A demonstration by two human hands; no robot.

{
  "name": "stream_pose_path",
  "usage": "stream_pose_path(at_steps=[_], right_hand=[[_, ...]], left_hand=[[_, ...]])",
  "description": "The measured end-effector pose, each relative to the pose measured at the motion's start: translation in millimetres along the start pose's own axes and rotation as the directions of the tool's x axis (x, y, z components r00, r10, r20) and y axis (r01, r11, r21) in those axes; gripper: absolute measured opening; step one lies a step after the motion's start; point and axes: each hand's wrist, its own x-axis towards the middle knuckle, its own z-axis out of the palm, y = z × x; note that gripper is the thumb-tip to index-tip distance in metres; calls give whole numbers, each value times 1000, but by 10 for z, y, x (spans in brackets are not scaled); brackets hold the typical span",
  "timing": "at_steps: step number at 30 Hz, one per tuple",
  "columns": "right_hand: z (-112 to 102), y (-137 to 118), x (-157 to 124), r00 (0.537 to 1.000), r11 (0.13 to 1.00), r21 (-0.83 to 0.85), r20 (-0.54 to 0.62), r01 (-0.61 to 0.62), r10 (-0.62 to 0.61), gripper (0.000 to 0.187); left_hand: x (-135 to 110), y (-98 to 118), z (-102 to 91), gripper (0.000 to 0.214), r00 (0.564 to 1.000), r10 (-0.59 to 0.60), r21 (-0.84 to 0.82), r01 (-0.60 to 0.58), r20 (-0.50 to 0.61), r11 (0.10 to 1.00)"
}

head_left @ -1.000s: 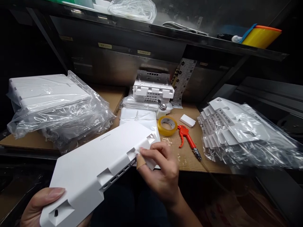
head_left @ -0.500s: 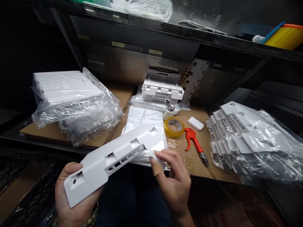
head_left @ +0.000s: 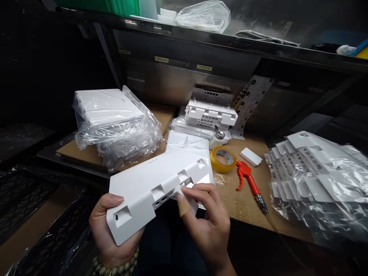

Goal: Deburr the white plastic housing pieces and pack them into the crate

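My left hand (head_left: 110, 226) grips the near end of a white plastic housing cover (head_left: 152, 180), thumb on top, holding it above my lap. Its flat face with a small logo points up, and the notched edge with port cut-outs faces me. My right hand (head_left: 207, 218) is closed on a small white pad (head_left: 188, 199) pressed against that notched edge. A tan bandage wraps one finger of the right hand.
A cardboard-covered bench (head_left: 247, 199) holds bagged white covers at left (head_left: 115, 119), bagged perforated parts at right (head_left: 313, 172), a yellow tape roll (head_left: 222, 159), a red air-blow gun (head_left: 250, 184), a white block (head_left: 250, 156) and a white chassis (head_left: 211, 111). A shelf (head_left: 230, 42) runs overhead.
The cover was tipped with its ported edge up half a second ago; now it lies flatter, top face up. My view has swung left. The right hand stays at the notched edge.
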Motion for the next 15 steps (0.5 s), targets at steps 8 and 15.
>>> stream_pose_path(at_steps=[8, 15], right_hand=[[10, 93, 35, 993, 996, -60, -99, -67, 60, 15], [48, 79, 39, 999, 998, -58, -36, -24, 22, 17]], left_hand=[[-74, -53, 21, 90, 990, 104, 111, -93, -98, 989], [-82, -97, -18, 84, 991, 107, 113, -97, -86, 989]])
